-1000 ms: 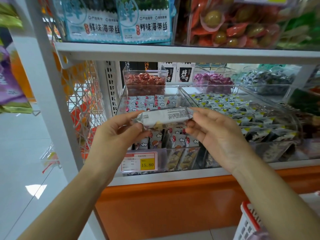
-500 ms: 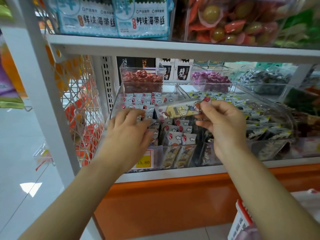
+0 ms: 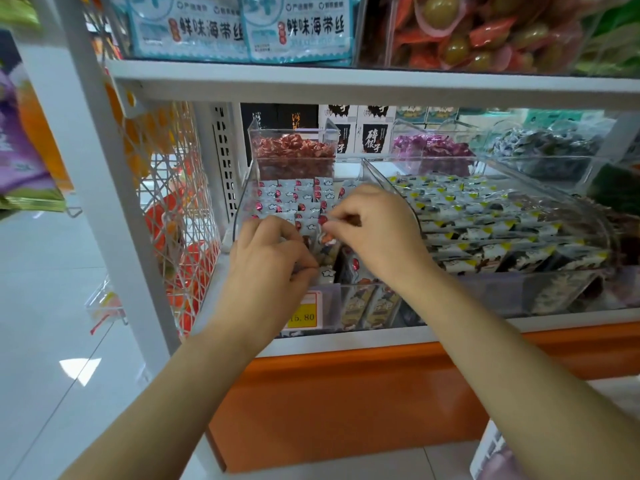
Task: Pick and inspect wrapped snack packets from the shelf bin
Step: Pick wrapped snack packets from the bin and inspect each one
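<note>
A clear plastic shelf bin (image 3: 241, 206) holds several small grey-white snack packets (image 3: 291, 197) with red dots, stood in rows. Both my hands are down inside it. My right hand (image 3: 375, 233) pinches the top of one packet (image 3: 326, 242), which stands upright among the others near the bin's front. My left hand (image 3: 270, 261) is beside it on the left, knuckles up. Its fingers curl down into the packets and the tips are hidden, so I cannot tell whether it grips one.
A second clear bin (image 3: 588, 216) of yellow-marked packets sits to the right. Small bins of red (image 3: 294, 150) and purple sweets (image 3: 433, 148) stand behind. The upper shelf (image 3: 346, 84) hangs close overhead. A yellow price tag (image 3: 304, 316) is at the front, a wire rack (image 3: 166, 209) on the left.
The packet I held up in both hands has come down into the bin in my right hand. My left hand let go of it and dropped among the packets.
</note>
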A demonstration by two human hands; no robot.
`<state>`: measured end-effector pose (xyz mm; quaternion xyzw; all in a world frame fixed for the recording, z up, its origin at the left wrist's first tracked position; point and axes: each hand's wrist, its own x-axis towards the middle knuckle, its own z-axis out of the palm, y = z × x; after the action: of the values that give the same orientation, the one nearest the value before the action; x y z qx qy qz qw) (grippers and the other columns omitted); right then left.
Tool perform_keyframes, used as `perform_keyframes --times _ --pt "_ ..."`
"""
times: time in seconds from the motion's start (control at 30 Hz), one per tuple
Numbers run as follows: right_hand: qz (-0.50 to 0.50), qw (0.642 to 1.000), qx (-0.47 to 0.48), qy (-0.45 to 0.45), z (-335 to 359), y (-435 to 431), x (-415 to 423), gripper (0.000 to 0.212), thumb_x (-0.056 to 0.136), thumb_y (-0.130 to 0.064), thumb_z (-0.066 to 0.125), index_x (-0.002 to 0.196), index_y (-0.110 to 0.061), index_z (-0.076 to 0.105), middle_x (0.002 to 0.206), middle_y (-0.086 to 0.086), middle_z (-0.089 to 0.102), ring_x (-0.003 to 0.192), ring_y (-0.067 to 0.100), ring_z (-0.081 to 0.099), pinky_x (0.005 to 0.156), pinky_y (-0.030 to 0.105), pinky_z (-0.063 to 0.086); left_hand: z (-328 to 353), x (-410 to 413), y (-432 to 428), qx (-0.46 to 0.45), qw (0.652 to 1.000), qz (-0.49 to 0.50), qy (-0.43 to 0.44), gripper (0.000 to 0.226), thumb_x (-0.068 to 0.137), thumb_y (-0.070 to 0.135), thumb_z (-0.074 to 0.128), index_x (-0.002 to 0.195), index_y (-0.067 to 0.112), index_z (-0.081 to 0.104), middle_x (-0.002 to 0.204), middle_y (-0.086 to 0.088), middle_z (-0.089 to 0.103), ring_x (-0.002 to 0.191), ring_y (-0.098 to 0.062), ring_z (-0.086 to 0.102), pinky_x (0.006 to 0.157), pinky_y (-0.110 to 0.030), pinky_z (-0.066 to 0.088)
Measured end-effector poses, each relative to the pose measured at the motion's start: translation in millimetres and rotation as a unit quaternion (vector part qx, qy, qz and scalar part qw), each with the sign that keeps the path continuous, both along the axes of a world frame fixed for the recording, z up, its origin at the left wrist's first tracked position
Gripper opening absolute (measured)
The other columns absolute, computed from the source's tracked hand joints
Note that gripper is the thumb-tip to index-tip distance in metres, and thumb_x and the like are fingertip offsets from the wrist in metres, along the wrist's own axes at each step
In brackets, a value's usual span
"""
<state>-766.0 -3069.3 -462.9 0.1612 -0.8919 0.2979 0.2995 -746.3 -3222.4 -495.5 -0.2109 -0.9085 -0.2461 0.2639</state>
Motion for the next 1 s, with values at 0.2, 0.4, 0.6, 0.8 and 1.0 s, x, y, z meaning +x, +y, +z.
perform_keyframes --times 0.2,0.4,0.6,0.8,1.0 --pt "0.010 0.964 0.248 -0.093 -4.5 -10.5 -5.0 0.018 0.090 -0.029 0.058 0.097 -0.029 0.074 0.084 -0.002 0.054 0.097 0.020 0.044 0.075 0.031 0.036 0.0 0.7 -5.3 -0.029 0.999 0.008 0.012 0.008 0.076 0.018 0.075 0.081 0.013 0.075 0.099 -0.007 0.055 0.105 -0.032 0.043 0.086 -0.040 0.035" --pt "0.028 0.982 0.084 -0.164 17.9 -3.1 -20.9 0.025 0.087 -0.008 0.056 0.094 -0.022 0.074 0.107 -0.003 0.070 0.090 0.011 0.061 0.081 0.026 0.047 6.7 -0.8 -9.9 -0.042 0.998 0.026 0.028 0.016 0.076 0.025 0.074 0.088 0.015 0.074 0.102 -0.005 0.056 0.108 -0.032 0.043 0.091 -0.044 0.038" --pt "-0.032 0.960 0.258 -0.099 2.3 -6.3 -36.9 0.020 0.085 -0.036 0.065 0.102 -0.028 0.070 0.098 -0.005 0.065 0.104 0.019 0.042 0.076 0.029 0.031 5.7 -3.2 -9.2 -0.052 0.998 0.029 0.031 0.025 0.079 0.026 0.071 0.101 0.015 0.072 0.106 -0.006 0.058 0.110 -0.033 0.044 0.093 -0.046 0.037" --pt "-0.001 0.983 0.169 -0.076 -0.8 -9.4 -35.6 0.005 0.087 -0.024 0.063 0.085 -0.022 0.067 0.085 -0.008 0.059 0.094 0.014 0.050 0.077 0.032 0.042 8.0 -5.8 -8.1 -0.019 0.999 0.031 0.034 0.026 0.082 0.017 0.067 0.107 0.015 0.069 0.108 -0.005 0.059 0.113 -0.030 0.042 0.094 -0.042 0.034" --pt "-0.060 0.995 -0.047 0.068 15.3 7.2 -11.5 0.010 0.090 -0.017 0.059 0.081 -0.021 0.058 0.082 -0.011 0.051 0.074 0.006 0.048 0.064 0.018 0.037 12.4 -2.2 -8.6 0.062 0.997 0.020 0.027 0.031 0.087 0.020 0.062 0.117 0.014 0.062 0.116 -0.001 0.052 0.115 -0.017 0.036 0.092 -0.021 0.024"
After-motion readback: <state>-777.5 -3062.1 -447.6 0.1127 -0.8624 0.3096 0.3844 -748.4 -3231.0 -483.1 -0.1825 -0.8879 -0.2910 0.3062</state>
